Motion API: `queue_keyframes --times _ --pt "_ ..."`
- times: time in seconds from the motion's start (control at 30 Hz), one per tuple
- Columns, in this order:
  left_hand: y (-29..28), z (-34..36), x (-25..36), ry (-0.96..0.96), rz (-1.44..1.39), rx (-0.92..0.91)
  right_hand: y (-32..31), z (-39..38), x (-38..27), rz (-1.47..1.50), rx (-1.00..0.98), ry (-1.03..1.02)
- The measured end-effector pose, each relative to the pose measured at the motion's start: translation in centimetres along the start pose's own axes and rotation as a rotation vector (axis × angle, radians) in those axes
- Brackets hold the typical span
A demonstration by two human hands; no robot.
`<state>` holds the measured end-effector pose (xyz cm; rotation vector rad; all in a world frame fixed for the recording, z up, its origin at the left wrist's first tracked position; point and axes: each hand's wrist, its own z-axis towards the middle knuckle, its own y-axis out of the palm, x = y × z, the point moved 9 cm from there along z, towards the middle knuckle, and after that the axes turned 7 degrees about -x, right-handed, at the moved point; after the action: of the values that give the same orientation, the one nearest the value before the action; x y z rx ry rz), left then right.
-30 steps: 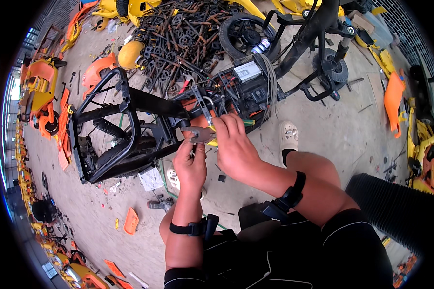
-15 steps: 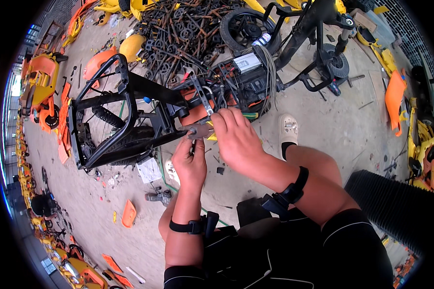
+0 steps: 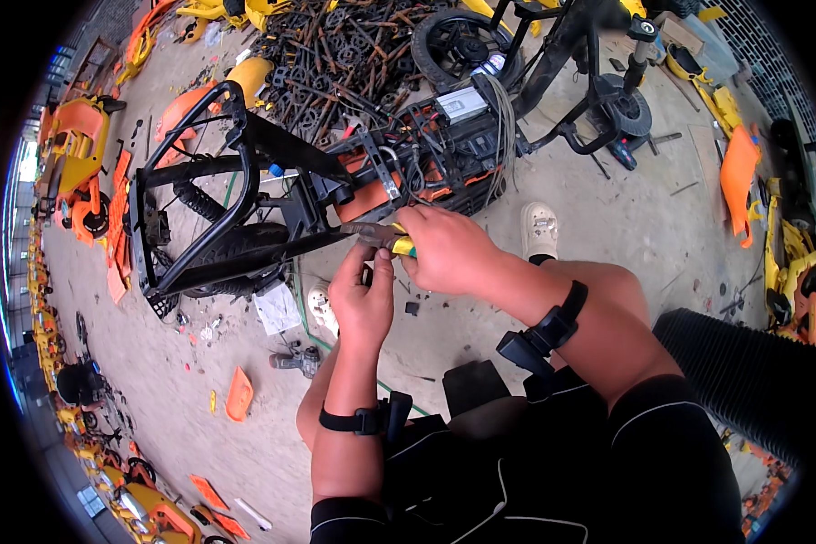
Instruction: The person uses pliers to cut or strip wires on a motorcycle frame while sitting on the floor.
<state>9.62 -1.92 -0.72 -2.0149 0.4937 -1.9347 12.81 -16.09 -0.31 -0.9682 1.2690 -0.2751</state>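
My right hand is closed around pliers with yellow and green handles, their dark metal jaws reaching left. Just under the jaws, my left hand is closed, thumb and fingers drawn together; whatever small dark part lies between them is mostly hidden. The jaws sit beside the near end of a black metal vehicle frame, and I cannot tell whether they touch it. Beyond my hands, the frame's middle holds an orange-and-black bay with wiring and a silver box.
A heap of rusty metal parts lies at the back beside a black wheel. Left of my feet are a power tool, a white sheet and an orange piece. A black ribbed object stands at right.
My right hand has lowered slightly and turned, showing more of the pliers' handles and jaws. My left hand stays close to the same place. The view has shifted a little.
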Motion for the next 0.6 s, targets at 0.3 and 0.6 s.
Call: queue_keyframes --times 0.3,0.6 --pt "0.1 0.9 -0.7 -0.037 0.001 -0.124 1.4 0.2 1.5 -0.004 -0.137 0.116" --pt "-0.1 2.8 -1.0 -0.114 -0.095 -0.135 0.4 1.7 2.0 0.062 -0.092 0.181"
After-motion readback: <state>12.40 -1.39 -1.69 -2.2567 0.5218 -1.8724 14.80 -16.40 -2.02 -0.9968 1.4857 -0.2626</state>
